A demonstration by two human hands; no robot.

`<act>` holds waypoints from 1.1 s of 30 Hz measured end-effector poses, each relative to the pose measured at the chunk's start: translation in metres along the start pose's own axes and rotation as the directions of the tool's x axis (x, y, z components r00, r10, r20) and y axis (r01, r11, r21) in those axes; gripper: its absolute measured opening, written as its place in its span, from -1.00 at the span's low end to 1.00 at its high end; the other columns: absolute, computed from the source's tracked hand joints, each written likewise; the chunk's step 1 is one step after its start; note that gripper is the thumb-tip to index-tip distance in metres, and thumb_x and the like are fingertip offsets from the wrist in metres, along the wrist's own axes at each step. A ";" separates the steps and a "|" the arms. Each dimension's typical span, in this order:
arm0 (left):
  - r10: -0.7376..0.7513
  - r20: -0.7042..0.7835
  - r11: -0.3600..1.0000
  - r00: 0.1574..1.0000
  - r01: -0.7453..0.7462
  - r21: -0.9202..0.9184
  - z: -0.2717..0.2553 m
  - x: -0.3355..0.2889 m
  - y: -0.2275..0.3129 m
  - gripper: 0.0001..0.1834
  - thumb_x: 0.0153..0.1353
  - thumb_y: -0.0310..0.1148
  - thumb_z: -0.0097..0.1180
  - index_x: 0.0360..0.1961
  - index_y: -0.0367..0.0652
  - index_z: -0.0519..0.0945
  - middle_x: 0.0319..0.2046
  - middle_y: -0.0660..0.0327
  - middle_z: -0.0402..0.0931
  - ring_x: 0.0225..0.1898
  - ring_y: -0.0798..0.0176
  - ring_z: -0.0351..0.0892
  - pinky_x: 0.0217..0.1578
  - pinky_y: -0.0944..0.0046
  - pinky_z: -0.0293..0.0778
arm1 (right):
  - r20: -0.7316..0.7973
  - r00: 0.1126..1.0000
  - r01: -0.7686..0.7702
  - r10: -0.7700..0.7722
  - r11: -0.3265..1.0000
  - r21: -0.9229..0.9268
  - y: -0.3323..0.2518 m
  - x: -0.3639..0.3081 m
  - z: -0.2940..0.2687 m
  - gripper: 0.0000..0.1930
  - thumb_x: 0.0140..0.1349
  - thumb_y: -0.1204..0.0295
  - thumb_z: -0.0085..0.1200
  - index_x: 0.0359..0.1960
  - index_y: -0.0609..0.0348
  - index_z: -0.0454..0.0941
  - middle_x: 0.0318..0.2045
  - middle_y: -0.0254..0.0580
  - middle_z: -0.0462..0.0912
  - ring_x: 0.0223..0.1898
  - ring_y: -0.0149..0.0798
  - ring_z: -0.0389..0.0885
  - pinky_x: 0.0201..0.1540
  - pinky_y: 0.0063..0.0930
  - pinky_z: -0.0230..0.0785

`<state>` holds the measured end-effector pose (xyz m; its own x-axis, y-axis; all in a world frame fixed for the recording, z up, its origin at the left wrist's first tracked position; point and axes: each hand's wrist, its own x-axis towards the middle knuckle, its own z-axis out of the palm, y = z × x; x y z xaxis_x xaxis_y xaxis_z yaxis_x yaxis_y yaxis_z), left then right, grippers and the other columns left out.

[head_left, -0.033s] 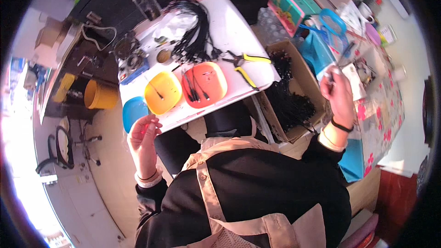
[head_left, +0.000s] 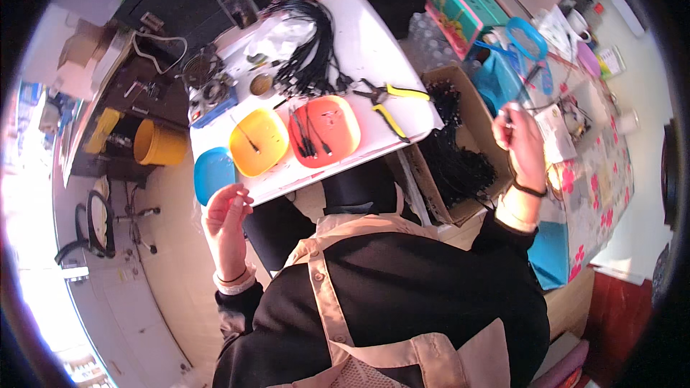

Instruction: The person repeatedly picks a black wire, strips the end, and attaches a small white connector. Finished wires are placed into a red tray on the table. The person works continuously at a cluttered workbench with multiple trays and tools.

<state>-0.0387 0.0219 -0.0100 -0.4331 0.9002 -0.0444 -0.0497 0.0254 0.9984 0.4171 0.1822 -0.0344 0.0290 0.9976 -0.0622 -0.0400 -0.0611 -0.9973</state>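
My right hand [head_left: 522, 145] is raised beside the cardboard box, its fingers curled round a thin black cable [head_left: 511, 165]. My left hand [head_left: 226, 233] is near the blue tray [head_left: 213, 178], thumb and fingertips pinched together; whatever is between them is too small to make out. On the white table, a yellow tray [head_left: 267, 162] holds one short black cable [head_left: 248, 135]. Beside it, several short black cables with plug ends [head_left: 307, 140] lie in a red tray [head_left: 343, 123]. Yellow-handled pliers [head_left: 388, 104] rest spread at the table's right edge.
A bundle of black cables [head_left: 313, 47] lies at the back of the table [head_left: 366, 36]. The cardboard box [head_left: 474, 111] at right holds many more cables. Beyond it is a table with a flowered cloth [head_left: 596, 179]. A yellow bin [head_left: 159, 142] stands at left.
My right hand has moved slightly left, and the cable beside it shows more plainly. My left hand keeps its pinch. The whole view has shifted a little.
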 end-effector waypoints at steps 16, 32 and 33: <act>-0.219 -0.231 0.974 0.948 0.198 -0.113 -0.079 -0.039 -0.055 -0.80 0.31 -0.49 0.06 -0.08 -0.30 0.59 -0.28 0.21 0.63 -0.30 0.42 0.59 -0.27 0.47 0.53 | 0.081 0.917 0.370 -0.390 0.757 -0.538 0.059 0.086 0.115 -0.78 0.34 0.36 -0.03 -0.14 0.23 0.55 -0.36 -0.08 0.70 -0.31 -0.21 0.69 -0.23 -0.40 0.49; -0.265 -0.213 0.955 0.940 0.225 -0.195 -0.133 -0.034 -0.097 -0.81 0.31 -0.47 0.05 -0.12 -0.30 0.61 -0.32 0.23 0.63 -0.33 0.42 0.57 -0.28 0.43 0.48 | 0.611 0.781 0.612 -0.126 0.347 -0.711 0.084 0.049 0.334 -0.58 0.22 0.15 0.12 -0.46 0.35 0.45 -0.51 0.24 0.54 -0.42 0.23 0.54 -0.40 -0.01 0.33; -0.259 -0.228 0.957 0.938 0.218 -0.190 -0.141 -0.032 -0.104 -0.81 0.31 -0.47 0.05 -0.12 -0.30 0.60 -0.32 0.23 0.63 -0.33 0.42 0.58 -0.29 0.43 0.47 | 0.612 0.784 0.604 -0.108 0.364 -0.709 0.083 0.049 0.336 -0.62 0.24 0.20 0.10 -0.48 0.36 0.43 -0.52 0.24 0.51 -0.43 0.24 0.52 -0.41 0.00 0.30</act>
<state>-0.1466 -0.0712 -0.1172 -0.5989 0.7391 -0.3083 -0.3130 0.1383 0.9396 0.0797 0.2367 -0.1073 -0.5840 0.8075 0.0824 0.7112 0.5580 -0.4276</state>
